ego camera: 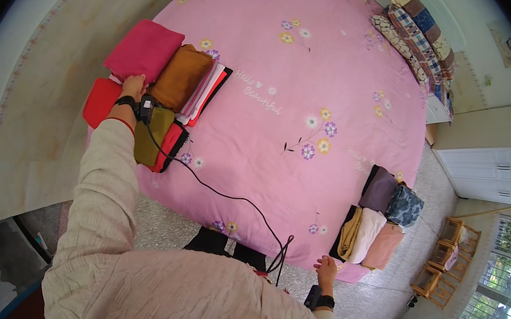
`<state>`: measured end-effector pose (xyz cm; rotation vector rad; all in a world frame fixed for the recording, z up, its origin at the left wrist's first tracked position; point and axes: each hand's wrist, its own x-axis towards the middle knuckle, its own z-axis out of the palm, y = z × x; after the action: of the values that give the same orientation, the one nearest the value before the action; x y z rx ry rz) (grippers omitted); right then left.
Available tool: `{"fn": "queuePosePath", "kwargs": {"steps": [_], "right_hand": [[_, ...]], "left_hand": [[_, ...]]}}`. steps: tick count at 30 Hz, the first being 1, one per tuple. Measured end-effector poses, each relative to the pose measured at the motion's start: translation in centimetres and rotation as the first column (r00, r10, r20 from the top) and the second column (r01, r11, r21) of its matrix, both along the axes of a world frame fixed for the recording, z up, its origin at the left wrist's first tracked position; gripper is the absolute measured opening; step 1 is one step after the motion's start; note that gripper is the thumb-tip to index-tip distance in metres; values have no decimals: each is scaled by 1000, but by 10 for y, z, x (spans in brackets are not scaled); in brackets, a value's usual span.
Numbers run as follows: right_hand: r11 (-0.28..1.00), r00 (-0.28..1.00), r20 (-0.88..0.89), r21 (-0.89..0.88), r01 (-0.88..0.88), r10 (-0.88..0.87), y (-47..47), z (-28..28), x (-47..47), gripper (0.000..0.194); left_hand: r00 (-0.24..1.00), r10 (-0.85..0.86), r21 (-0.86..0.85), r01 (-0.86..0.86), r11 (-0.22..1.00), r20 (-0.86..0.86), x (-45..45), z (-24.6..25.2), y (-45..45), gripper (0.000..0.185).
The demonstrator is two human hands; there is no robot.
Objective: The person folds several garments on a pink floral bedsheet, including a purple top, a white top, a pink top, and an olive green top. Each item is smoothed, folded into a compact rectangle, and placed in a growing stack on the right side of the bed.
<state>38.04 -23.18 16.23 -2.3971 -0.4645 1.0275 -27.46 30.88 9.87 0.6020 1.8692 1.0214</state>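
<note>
My left hand (134, 86) reaches to the near edge of a folded magenta cloth (145, 50) at the bed's left side; its fingers are partly hidden, so a hold on the cloth cannot be made out. Beside it are a folded brown cloth (183, 76) and a stack of striped, red and black cloths (204, 96). Nearer lie a red cloth (99, 102) and an olive cloth (154, 137). My right hand (327, 269) hangs by the bed's near edge with its fingers loosely curled, near folded yellow (349, 233), white (367, 235) and pink cloths (383, 247).
A pink floral sheet (246, 158) covers the bed. Purple (378, 189) and camouflage cloths (405, 205) lie farther back at the right. A black cable (231, 197) runs from my left wrist across the bed. Pillows (419, 36) lean at the far right; a wooden rack (446, 264) stands beyond.
</note>
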Motion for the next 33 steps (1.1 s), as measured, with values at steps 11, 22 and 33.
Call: {"fn": "queuePosePath", "kwargs": {"steps": [11,22,33], "right_hand": [[988,993,-42,119,-103,108,25,-23,30,25],[756,917,-95,601,-258,388,150,75,36,38],[695,653,-639,680,233,406,177,124,25,40]], "left_hand": [[872,-477,769,229,596,110,115,247,-27,3],[449,-831,803,330,496,329,334,363,-154,3],[477,-732,445,586,677,485,443,235,-227,5]]}}
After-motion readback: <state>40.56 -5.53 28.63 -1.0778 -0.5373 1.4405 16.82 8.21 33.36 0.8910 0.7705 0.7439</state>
